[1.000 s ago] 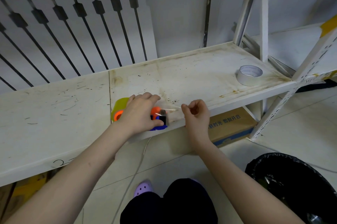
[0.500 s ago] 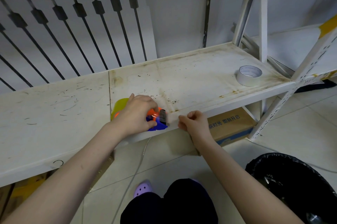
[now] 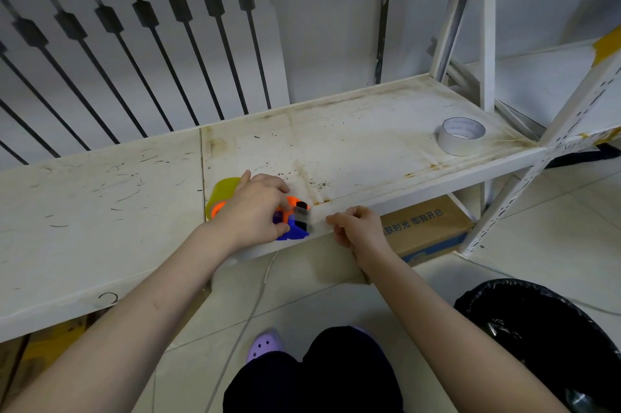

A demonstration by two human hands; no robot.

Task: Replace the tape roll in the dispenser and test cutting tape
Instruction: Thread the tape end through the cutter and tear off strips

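Observation:
A blue and orange tape dispenser point(image 3: 295, 227) with a yellowish tape roll point(image 3: 221, 192) sits near the front edge of the white shelf point(image 3: 353, 150). My left hand point(image 3: 255, 211) lies over the dispenser and grips it, hiding most of its body. Just right of the dispenser's black cutter end, my right hand point(image 3: 359, 226) pinches the free end of a clear tape strip point(image 3: 317, 219), low against the shelf's front edge. A second, white tape roll point(image 3: 462, 137) lies flat at the shelf's far right.
A cardboard box point(image 3: 426, 231) stands on the floor under the shelf. A black-lined bin point(image 3: 551, 338) is at the lower right. White shelf uprights point(image 3: 544, 157) rise on the right. My knees and a purple shoe point(image 3: 265, 343) are below.
My right hand has dropped from above the shelf surface down to its front edge, pulling the tape strip downward. My left hand has stayed on the dispenser.

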